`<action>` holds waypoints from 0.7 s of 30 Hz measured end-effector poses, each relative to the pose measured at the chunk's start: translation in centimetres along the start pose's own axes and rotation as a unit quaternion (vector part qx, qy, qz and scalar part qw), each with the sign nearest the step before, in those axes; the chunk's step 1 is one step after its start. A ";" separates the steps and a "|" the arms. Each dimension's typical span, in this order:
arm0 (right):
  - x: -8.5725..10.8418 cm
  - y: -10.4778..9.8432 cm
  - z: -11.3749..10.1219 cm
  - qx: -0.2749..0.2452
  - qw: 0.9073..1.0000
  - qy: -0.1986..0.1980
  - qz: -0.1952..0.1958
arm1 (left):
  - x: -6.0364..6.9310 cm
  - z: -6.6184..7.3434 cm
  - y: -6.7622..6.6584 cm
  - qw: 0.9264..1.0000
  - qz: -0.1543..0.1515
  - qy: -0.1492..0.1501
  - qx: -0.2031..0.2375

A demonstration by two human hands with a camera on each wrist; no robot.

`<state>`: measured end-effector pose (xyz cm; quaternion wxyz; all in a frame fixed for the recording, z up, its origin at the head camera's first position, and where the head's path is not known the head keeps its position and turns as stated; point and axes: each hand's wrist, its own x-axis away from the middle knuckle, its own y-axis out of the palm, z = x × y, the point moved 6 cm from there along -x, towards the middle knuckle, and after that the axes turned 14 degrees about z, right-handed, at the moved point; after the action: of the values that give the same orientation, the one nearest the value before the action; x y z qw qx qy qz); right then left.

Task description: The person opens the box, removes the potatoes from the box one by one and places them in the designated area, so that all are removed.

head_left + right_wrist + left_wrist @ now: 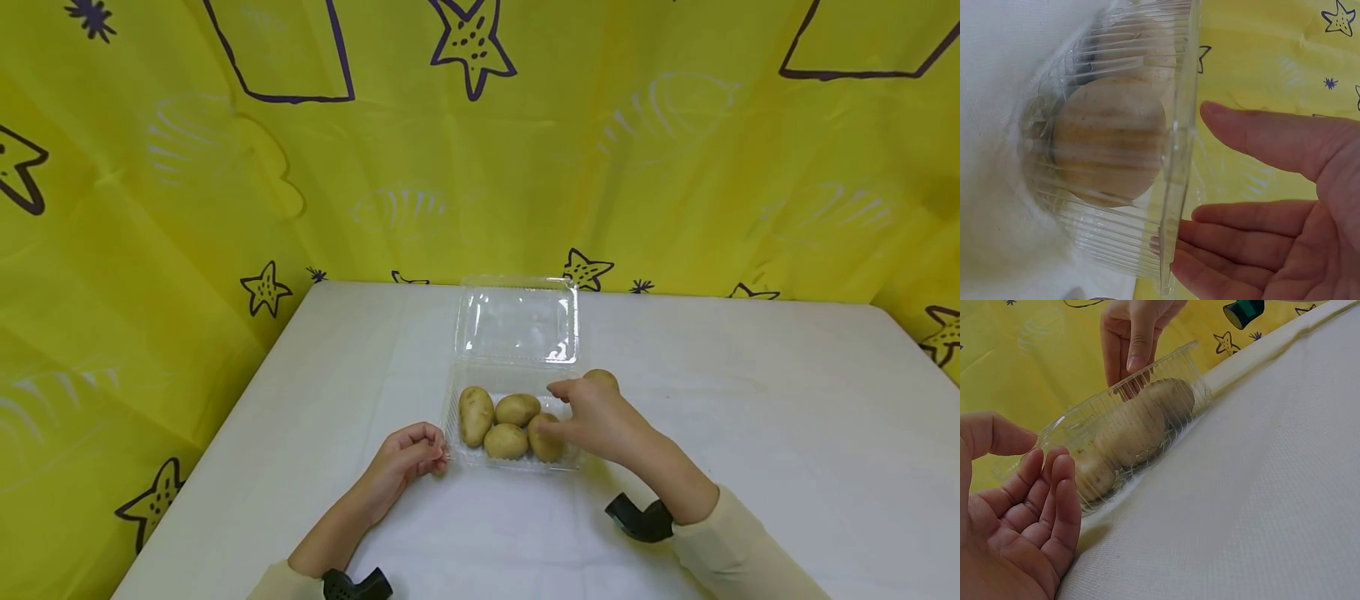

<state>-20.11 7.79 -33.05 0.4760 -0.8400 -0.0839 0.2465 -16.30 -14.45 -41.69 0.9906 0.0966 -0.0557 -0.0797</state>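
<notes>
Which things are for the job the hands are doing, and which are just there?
Part of the job:
- clear box, lid open
- four potatoes inside
- another potato, partly hidden behind the right hand; probably belongs too
- left hand, at the box's edge

Just there:
- yellow cloth with stars
- white table
- black wrist gadgets

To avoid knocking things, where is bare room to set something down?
Bare white cloth lies between the clear plastic container and the left edge, beyond the left hand, and from the right hand to the right edge. Crowded: the container, with four oval brown potatoes; a fifth potato shows behind the right hand.
</notes>
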 end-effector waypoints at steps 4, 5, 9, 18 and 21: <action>0.0 0.2 -0.1 0.009 0.999 -0.020 -0.034 | -0.1 -0.1 0.0 1.000 0.002 -0.003 -0.001; 0.0 0.3 -0.2 0.008 0.999 -0.024 -0.045 | -0.1 -0.1 0.0 1.000 0.003 -0.003 -0.002; 0.0 0.4 -0.3 0.001 0.997 -0.035 -0.074 | -0.1 -0.3 -0.1 1.000 0.004 -0.004 -0.004; -0.3 0.5 -0.4 0.016 0.993 -0.037 -0.107 | -0.1 -0.3 -0.2 1.000 0.006 -0.003 -0.006; -0.4 0.6 -0.4 0.019 0.993 -0.032 -0.114 | -0.2 -0.3 -0.2 1.000 0.007 -0.003 -0.006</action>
<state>-20.30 7.00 -33.30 0.5142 -0.8074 -0.1891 0.2187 -16.45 -14.56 -42.04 0.9915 0.0898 -0.0587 -0.0738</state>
